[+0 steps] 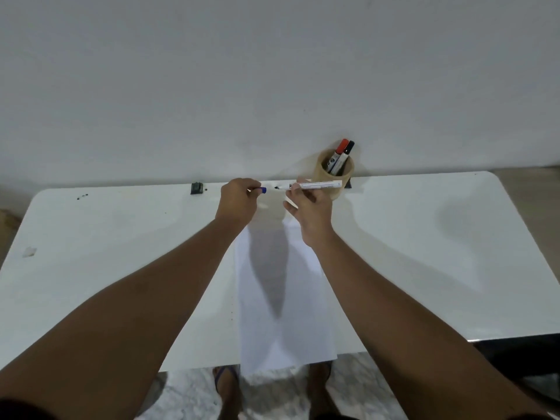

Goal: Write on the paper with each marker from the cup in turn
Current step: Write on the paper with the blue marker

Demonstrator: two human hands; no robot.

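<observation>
Landmark: I take the cup (335, 171) at the table's (424, 237) far edge.
Marker (309, 186): just in front of the cup, long axis level, bare tip pointing left.
Right hand (309, 207): grasps the marker barrel.
Left hand (238, 201): pinches the blue cap (263, 190), just off the tip.
Paper (285, 298): nearer me than the cup, below both hands.
Judgement: I reckon the right hand, nearer the paper, brings the tip down.

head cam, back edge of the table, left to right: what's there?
black clip → left hand → blue cap → uncapped marker in right hand → cup
</observation>
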